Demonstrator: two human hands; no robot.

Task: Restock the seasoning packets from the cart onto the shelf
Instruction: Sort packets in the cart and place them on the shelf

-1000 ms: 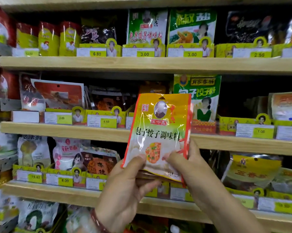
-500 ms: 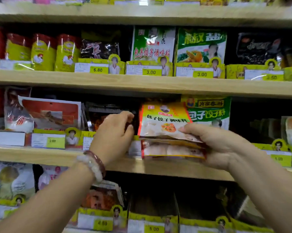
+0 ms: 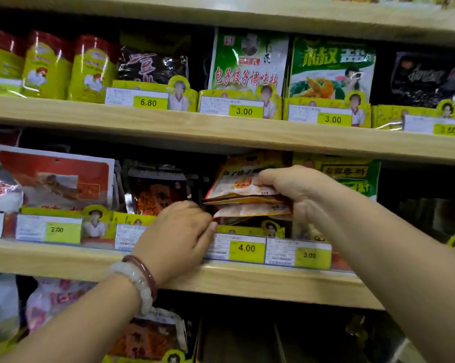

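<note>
I see a small stack of seasoning packets (image 3: 243, 195), orange-yellow with red edges, white lower panel and a food picture on the front. They lie tilted, fronts facing up and toward me, bottom edges fanned out so three layers show. The stack sits in the middle shelf (image 3: 247, 280) bay, directly above the 4.00 price tag (image 3: 246, 248) and not quite down behind it. Right hand (image 3: 297, 189) grips the stack's right end from above. Left hand (image 3: 177, 231) is just beside the lower left corner; contact unclear.
</note>
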